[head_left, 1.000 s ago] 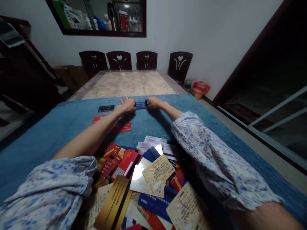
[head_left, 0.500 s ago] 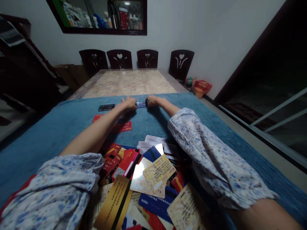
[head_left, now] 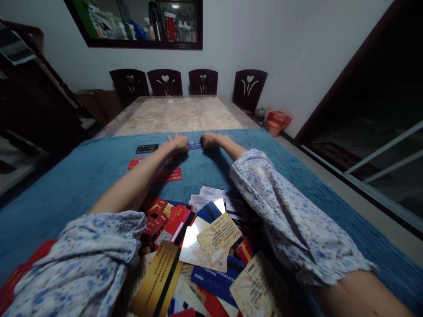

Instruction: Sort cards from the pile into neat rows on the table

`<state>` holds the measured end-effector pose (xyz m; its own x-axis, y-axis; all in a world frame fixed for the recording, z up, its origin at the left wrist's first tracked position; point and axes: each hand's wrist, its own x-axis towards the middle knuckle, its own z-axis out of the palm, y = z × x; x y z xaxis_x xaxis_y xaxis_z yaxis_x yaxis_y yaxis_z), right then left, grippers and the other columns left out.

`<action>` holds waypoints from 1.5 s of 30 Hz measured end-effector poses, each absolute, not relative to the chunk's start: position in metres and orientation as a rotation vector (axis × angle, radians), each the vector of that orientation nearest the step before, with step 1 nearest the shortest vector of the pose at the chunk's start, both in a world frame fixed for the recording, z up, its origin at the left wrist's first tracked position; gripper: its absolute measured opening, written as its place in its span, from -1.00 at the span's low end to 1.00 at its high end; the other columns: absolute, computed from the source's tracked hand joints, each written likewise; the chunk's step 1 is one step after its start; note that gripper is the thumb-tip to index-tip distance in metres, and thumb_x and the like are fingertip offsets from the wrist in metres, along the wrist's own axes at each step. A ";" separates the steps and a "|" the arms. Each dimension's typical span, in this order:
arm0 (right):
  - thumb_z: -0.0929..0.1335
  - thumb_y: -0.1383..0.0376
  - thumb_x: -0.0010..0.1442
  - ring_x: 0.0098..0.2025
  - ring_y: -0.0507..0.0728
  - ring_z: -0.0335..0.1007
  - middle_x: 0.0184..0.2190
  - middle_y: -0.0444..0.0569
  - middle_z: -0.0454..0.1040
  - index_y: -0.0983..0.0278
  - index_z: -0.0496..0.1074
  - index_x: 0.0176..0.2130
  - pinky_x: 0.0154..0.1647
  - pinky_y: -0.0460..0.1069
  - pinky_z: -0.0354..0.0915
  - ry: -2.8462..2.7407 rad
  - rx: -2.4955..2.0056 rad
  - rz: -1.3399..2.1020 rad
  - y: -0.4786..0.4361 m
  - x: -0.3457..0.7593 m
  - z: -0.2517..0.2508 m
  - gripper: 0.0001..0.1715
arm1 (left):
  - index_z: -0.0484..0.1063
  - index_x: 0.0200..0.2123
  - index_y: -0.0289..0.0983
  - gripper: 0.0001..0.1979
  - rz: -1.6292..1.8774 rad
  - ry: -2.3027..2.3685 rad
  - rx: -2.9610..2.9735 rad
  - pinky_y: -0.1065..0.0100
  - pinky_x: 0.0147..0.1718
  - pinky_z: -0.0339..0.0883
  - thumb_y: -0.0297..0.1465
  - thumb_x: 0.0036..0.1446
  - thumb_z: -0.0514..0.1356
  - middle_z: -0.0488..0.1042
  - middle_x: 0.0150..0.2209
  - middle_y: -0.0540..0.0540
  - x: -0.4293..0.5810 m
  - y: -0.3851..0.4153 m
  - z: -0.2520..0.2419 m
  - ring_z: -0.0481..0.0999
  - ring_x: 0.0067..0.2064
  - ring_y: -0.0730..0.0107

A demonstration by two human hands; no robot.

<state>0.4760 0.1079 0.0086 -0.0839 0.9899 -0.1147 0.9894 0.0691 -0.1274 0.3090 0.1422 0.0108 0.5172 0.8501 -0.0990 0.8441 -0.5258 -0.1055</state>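
Observation:
Far out on the blue cloth lies a blue card (head_left: 194,145) with pale print. My left hand (head_left: 179,143) is at its left end, mostly closed, with a finger or two lifted away. On the opposite end my right hand (head_left: 209,140) has its fingers curled and closed over the card's edge. A black card (head_left: 147,149) rests to the left of my left hand. Closer in, partly behind my left forearm, are red cards (head_left: 169,175). A large loose heap of cards, with a gold card (head_left: 157,279) and a cream card (head_left: 220,237) on top, fills the near middle.
The blue cloth (head_left: 89,171) covers the near part of a long table with a patterned stone-like top (head_left: 188,113). Dark chairs (head_left: 165,82) stand along its far side. A red bag (head_left: 279,118) is on the floor to the right.
Both hands stay at the blue card with hardly any movement. My left sleeve and forearm have shifted slightly to the right. The cards look unmoved.

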 end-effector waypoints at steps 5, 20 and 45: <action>0.46 0.35 0.11 -0.06 0.18 0.57 -0.04 0.05 0.65 0.28 0.62 0.00 -0.19 -0.09 0.39 -2.299 -2.126 0.294 0.102 0.476 0.011 -0.58 | 0.55 -0.03 -0.23 -0.59 0.219 -1.509 -2.699 -0.26 0.20 0.22 -0.48 0.00 0.22 0.52 0.05 -0.28 0.308 0.148 0.007 0.31 0.25 -0.18; 0.49 0.33 0.15 0.01 0.14 0.54 0.04 0.06 0.60 0.28 0.42 0.26 -0.01 -0.11 0.35 -2.195 -2.132 0.285 0.083 0.474 0.017 -0.29 | 0.56 -0.07 -0.23 -0.66 0.081 -1.506 -2.728 -0.32 0.23 0.13 -0.44 0.05 0.23 0.47 0.14 -0.30 0.300 0.141 0.004 0.25 0.29 -0.24; 0.32 0.38 0.19 -0.33 0.04 0.35 -0.34 -0.03 0.56 0.37 0.61 -0.25 -0.23 -0.09 0.20 -2.092 -1.690 0.153 -0.014 0.531 0.000 -0.75 | 0.49 0.05 -0.28 -0.59 -0.121 -1.060 -2.716 -0.18 0.17 0.08 -0.52 0.15 0.06 0.45 0.14 -0.36 0.292 0.062 0.008 0.28 0.22 -0.12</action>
